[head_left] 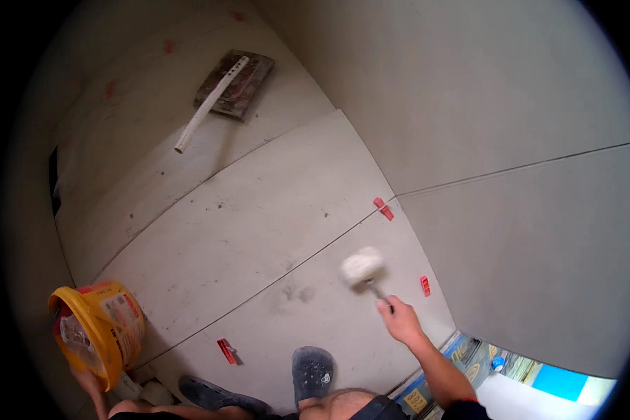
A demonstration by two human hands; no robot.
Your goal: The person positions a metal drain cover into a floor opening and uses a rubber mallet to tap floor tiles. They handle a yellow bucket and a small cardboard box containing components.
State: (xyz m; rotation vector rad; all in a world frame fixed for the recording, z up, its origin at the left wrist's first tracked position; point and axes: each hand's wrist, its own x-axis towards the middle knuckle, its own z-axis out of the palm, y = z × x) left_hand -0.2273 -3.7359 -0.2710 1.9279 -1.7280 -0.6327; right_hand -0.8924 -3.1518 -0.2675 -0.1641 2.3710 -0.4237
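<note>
Wedges [224, 351], board [253, 80] and bar [212, 106] right of the bucket [127, 318].
Bucket holds clear plastic [75, 333]; left hand [89, 385] at its rim, grip unclear; right hand [400, 319] grips mallet [362, 267].

Near the top, a long white bar [211, 104] with small holes at one end, slanting across a dark, stained rectangular slab [252, 85]. At right, smooth grey wall panels [518, 91]; below them, a small, round blue object [497, 364].
</note>
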